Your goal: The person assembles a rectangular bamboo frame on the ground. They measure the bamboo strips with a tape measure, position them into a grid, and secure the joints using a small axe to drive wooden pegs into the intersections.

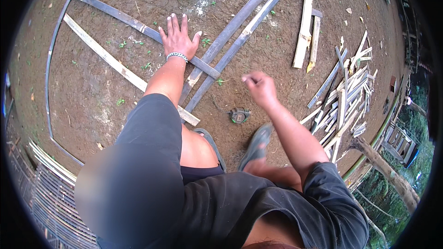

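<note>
Bare brown dirt ground [92,87] outdoors, dotted with small green sprouts, crossed by long split bamboo slats. Left hand [177,39] pressed flat with fingers spread, palm down on a grey bamboo slat [124,18] where it meets two more grey slats [230,37] running off diagonally up and to the right of the palm; not gripping, just bearing down. Beaded bracelet [177,56] at that wrist. Pale slat [106,57] lying just left of and below the pressing hand, passing under the forearm. Right hand [259,87] raised above the dirt, fingers curled into a loose fist; whether anything small sits inside, cannot tell. Small tape measure [239,115] on the ground just below and left of that fist, apart from it. Sandalled foot [256,145] right beneath the fist. Heap of pale cut bamboo strips [344,103] well to the right of the fist, two short pale boards [307,30] above it.
</note>
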Demonstrator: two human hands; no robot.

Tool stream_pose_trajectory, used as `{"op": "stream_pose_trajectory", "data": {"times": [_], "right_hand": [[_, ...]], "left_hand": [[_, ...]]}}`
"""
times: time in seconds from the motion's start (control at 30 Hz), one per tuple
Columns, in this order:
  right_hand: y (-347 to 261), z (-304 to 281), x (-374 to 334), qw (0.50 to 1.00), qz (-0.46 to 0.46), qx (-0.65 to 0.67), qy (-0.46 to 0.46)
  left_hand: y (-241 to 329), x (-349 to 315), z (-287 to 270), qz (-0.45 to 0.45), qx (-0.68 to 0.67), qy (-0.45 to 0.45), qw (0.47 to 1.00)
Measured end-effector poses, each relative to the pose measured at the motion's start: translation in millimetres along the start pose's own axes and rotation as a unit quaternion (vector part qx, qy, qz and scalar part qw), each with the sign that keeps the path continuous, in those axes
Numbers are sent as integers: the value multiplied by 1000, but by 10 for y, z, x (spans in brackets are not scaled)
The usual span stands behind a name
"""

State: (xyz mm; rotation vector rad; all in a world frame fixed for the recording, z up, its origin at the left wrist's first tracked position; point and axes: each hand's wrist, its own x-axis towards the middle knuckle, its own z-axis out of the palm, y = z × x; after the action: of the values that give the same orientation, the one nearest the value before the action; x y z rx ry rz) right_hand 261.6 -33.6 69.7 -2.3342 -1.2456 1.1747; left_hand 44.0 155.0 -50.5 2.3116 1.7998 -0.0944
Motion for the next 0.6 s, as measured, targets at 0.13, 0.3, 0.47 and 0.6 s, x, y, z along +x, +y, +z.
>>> {"op": "stream_pose_trajectory", "data": {"times": [0.13,0.3,0.47,0.6], "right_hand": [[25,582,7,987,-150,-42,-30],[36,1156,230,949,-310,5,51],[155,1200,350,943,-319,67,63],[418,627,671,951,-208,120,193]], "left_hand": [[-54,36,41,5,8,33,999],[-33,58,164,22,31,70,997],[-13,51,147,7,45,62,997],[42,20,130,5,57,57,997]]}}
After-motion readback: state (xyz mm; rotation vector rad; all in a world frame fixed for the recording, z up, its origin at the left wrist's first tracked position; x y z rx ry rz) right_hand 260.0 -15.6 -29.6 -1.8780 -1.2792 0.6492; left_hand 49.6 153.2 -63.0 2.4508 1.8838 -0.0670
